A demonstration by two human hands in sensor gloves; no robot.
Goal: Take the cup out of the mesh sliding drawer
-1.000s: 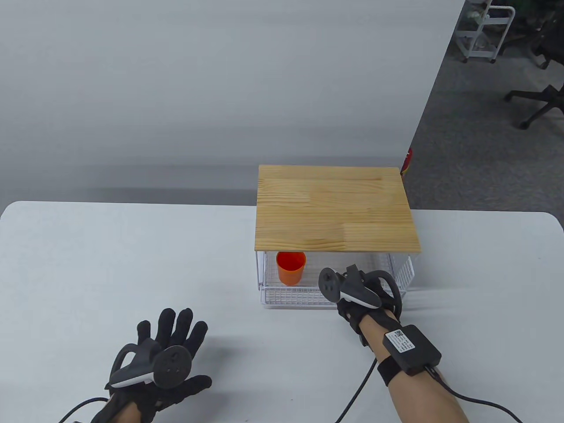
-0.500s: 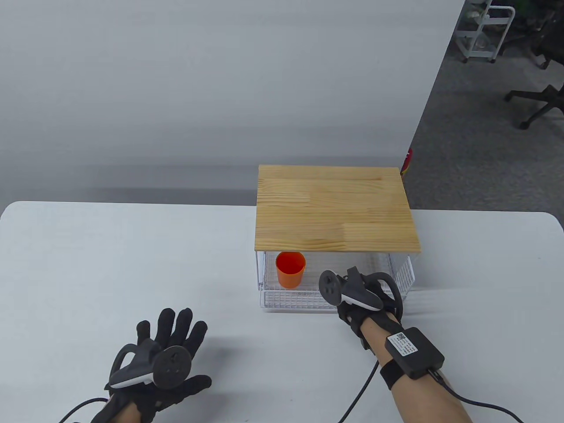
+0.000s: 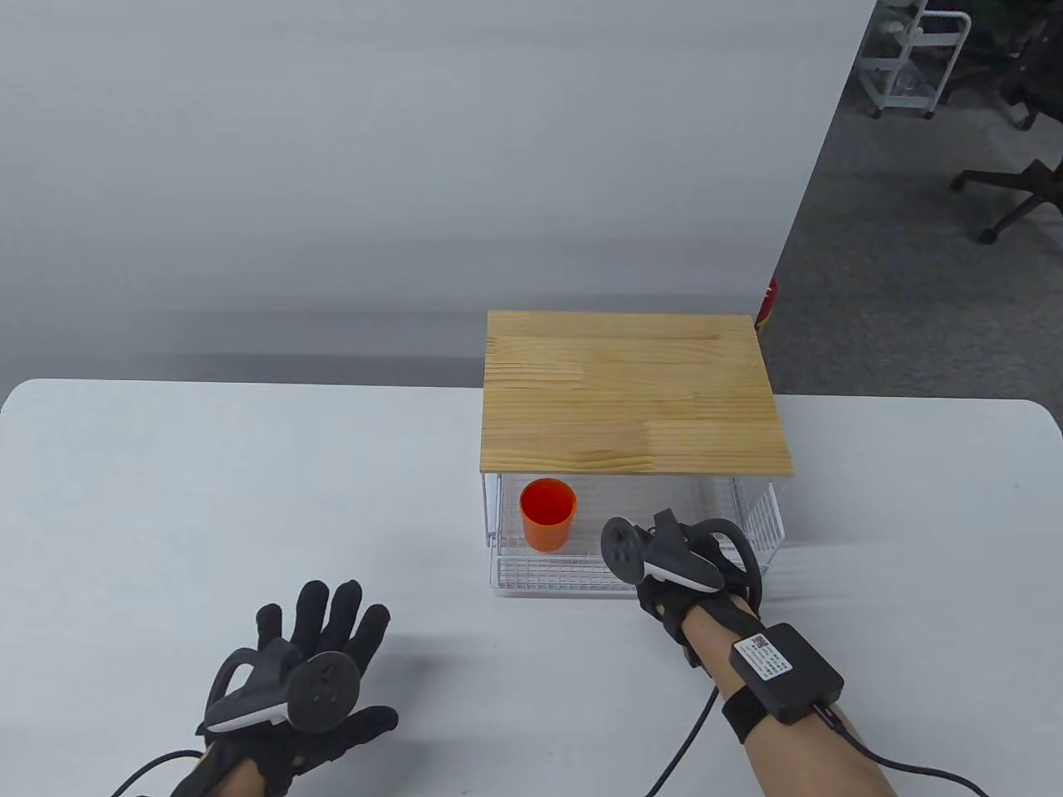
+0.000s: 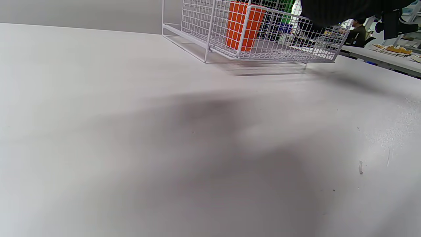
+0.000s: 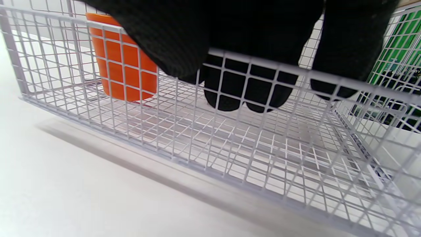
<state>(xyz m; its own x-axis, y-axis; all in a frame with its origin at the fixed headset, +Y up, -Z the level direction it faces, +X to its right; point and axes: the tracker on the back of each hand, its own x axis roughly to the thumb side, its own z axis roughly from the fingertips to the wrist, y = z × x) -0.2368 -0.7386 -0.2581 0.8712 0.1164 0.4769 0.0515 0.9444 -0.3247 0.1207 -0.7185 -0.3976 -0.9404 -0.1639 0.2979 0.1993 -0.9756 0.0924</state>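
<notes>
Orange plastic cup (image 3: pixel 548 525) in white wire-mesh drawer (image 3: pixel 548 574), right hand (image 3: pixel 677 573) hooked over its rim, left hand (image 3: pixel 311 664) spread.

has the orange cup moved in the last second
Yes. The cup has come toward the person with the drawer, farther out from under the fixed wooden top.

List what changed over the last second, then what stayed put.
The right hand, fingers hooked over the front rim, drew the mesh drawer further out toward the person; the orange cup rode along, now clear of the wooden top. The left hand stayed flat on the table.
</notes>
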